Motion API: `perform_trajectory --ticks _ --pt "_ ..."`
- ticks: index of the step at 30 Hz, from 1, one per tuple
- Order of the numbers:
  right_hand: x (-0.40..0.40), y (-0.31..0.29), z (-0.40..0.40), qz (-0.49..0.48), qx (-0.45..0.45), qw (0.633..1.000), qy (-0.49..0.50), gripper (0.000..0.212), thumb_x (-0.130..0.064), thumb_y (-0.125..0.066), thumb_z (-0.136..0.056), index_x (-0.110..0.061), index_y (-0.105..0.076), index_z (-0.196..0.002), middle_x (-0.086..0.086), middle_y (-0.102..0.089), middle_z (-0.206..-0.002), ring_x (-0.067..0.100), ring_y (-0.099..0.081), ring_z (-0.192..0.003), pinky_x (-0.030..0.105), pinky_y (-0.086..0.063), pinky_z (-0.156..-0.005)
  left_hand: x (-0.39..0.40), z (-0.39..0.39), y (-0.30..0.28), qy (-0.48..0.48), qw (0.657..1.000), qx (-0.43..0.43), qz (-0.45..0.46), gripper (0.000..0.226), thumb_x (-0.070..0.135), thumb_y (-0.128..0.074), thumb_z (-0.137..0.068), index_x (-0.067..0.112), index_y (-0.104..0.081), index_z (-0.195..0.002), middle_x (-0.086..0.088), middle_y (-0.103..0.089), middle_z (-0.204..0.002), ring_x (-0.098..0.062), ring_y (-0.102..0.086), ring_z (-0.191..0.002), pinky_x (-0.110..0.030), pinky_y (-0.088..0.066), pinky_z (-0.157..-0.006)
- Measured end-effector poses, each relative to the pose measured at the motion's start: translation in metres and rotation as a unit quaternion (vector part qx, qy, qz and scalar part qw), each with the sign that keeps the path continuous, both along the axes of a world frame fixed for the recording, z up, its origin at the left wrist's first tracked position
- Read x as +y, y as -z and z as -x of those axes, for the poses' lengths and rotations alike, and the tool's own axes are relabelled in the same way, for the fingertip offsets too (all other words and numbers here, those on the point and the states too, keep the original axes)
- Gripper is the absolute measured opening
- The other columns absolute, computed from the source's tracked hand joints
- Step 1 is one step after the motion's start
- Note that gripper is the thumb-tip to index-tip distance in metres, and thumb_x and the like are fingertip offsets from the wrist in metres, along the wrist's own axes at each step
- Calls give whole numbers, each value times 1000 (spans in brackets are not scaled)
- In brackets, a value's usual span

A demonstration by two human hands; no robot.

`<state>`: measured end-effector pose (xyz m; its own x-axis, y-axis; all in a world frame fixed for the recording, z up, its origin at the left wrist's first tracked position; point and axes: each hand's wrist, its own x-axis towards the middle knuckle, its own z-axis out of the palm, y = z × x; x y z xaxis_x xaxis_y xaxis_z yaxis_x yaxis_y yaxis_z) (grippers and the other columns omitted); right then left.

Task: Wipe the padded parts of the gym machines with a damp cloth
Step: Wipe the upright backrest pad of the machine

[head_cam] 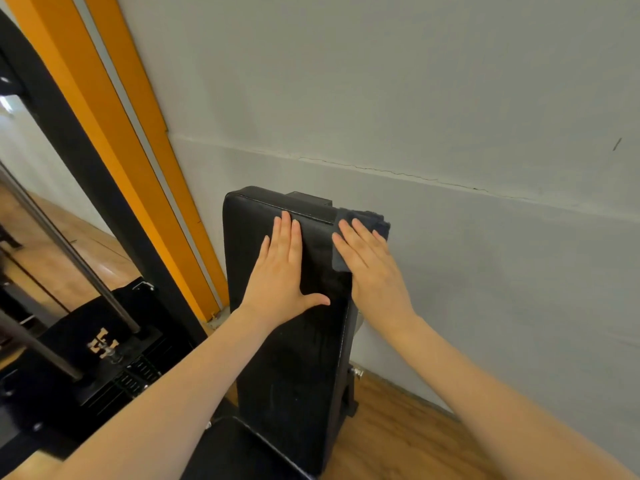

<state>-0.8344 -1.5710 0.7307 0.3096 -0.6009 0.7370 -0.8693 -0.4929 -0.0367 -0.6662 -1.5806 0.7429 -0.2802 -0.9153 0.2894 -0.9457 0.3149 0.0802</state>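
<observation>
A black padded backrest stands nearly upright against the grey wall, with a black seat pad below it. My left hand rests flat on the upper front of the backrest, fingers straight and thumb spread. My right hand presses a dark grey cloth against the pad's upper right edge with straight fingers. The cloth wraps over that corner and sticks out past my fingertips; part of it is hidden under my hand.
A grey wall stands close behind the backrest. Orange vertical strips and a black machine frame rise at the left, with a weight stack and metal rods below. Wooden floor lies to the right.
</observation>
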Motion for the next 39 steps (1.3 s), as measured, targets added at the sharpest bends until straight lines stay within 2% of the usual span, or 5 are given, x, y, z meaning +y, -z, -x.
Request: perform_trajectory --ticks 11,14,21,30,39 --pt "39 9 8 -53 183 982 -16 79 10 -85 -40 -2 -64 -115 16 -61 -123 31 -56 -116 48 -41 -94 0 -6 0 5 1000 -7 7 131 70 -63 -74 5 21 -149 -9 35 -147 -22 30 -138 -39 8 -118" --pt "39 -26 12 7 132 990 -42 55 15 -67 -64 1 -61 -117 19 -61 -122 35 -55 -117 53 -44 -93 1 -7 -1 7 1000 -12 1 130 71 -62 -75 4 21 -149 -12 33 -151 -25 27 -142 -42 3 -121" --pt "-4 -71 -11 -95 242 966 16 58 5 -54 -85 -8 -41 -140 13 -33 -149 28 -27 -140 37 -11 -114 -3 -11 1 2 1000 -26 3 130 75 -57 -76 5 26 -146 -15 29 -156 -27 26 -143 -44 3 -120" --pt "39 -28 26 -98 314 944 -21 72 10 -80 -48 -6 -64 -117 12 -60 -126 29 -56 -118 49 -41 -96 -12 -12 16 8 1000 15 21 127 71 -59 -78 8 33 -138 -10 39 -146 -23 34 -136 -44 7 -118" --pt "-19 -95 -51 -107 423 900 -21 52 -9 -53 -91 -15 -39 -141 10 -24 -154 27 -17 -143 39 -8 -115 -5 -19 38 -78 981 169 -57 138 82 -57 -67 3 21 -149 -17 27 -157 -28 23 -146 -47 -1 -120"
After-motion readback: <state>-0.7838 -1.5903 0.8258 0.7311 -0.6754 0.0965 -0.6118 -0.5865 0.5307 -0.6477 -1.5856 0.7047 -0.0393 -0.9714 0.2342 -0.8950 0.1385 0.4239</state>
